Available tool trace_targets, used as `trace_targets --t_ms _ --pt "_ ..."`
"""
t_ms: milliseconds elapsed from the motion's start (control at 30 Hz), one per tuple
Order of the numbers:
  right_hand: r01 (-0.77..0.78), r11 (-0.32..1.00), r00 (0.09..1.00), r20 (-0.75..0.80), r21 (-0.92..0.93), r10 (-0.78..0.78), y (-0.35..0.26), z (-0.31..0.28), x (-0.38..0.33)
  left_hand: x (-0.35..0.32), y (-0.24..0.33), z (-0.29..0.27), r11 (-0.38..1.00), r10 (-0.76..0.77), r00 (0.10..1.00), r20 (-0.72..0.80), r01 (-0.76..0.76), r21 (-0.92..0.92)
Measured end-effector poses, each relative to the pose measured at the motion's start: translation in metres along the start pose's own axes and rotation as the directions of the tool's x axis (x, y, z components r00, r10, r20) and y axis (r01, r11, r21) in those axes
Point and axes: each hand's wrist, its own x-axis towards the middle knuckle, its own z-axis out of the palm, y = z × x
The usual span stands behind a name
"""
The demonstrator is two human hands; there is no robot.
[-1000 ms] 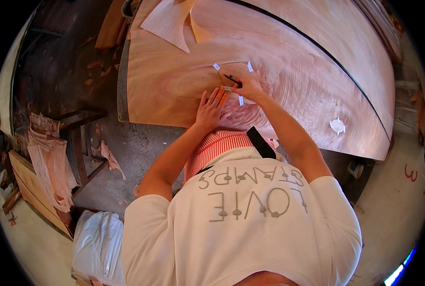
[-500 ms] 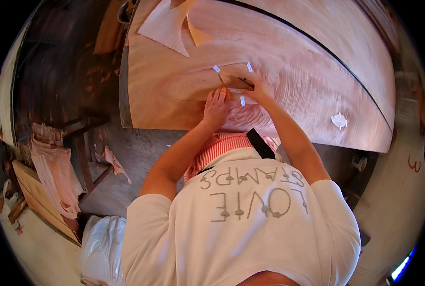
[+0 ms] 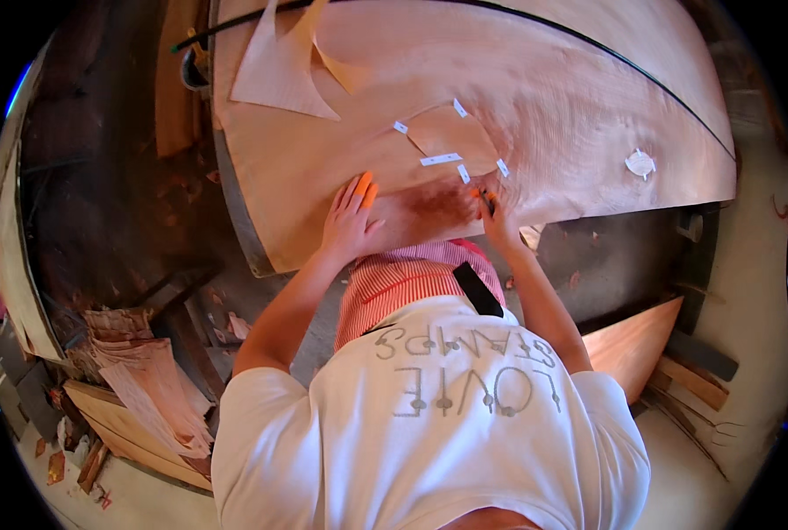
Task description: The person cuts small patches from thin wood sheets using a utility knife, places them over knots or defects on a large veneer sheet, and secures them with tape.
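Observation:
A broad sheet of wood veneer (image 3: 579, 150) lies before me, with a patch of veneer (image 3: 451, 132) set into it. Short strips of white tape (image 3: 440, 160) hold the patch along its edges. My left hand (image 3: 350, 221) rests flat on the sheet to the left of the patch, fingers stretched out, with orange covers on some fingertips. Just below the patch, near the front edge, my right hand (image 3: 502, 225) grips a small dark hand tool (image 3: 488, 203); its exact kind is too small to make out. An orange tip shows beside the tool.
A torn veneer offcut (image 3: 279, 75) lies on the sheet at the far left. A long black strip (image 3: 571, 40) curves across the far side. Another taped spot (image 3: 640, 164) is at the right. Crumpled veneer scraps (image 3: 151, 367) hang at the lower left; a wooden panel (image 3: 637, 340) leans at right.
My left hand has left the patch, moving left and opening flat on the sheet. My right hand has come nearer my body with the tool, and a tape strip at the patch's right corner now shows.

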Motion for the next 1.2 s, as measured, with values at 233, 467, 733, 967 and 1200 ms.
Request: trace_targets --t_ms 233,467,733,967,1200 --pt "-0.033 0.986 0.989 0.147 0.165 0.008 -0.079 0.044 -0.007 -0.068 -0.034 -0.033 0.985 -0.146 0.987 -0.069 0.151 0.084" --pt "-0.118 0.784 0.992 0.104 0.610 0.068 -0.133 0.090 -0.042 -0.100 -0.056 -0.062 0.992 -0.114 0.991 -0.070 0.117 0.050" --pt "-0.236 0.612 0.964 0.105 0.755 0.243 -0.169 0.119 -0.034 0.003 -0.154 -0.119 0.971 -0.240 0.968 -0.068 0.239 -0.030" --pt "-0.350 -0.147 0.769 0.373 0.925 0.518 -0.244 0.166 0.027 0.172 -0.237 -0.153 0.998 -0.042 0.955 -0.294 0.054 0.032" --pt "-0.382 -0.096 0.470 0.282 0.919 0.836 -0.268 0.187 0.048 0.211 -0.287 -0.142 0.963 0.269 0.948 -0.171 -0.265 0.046"
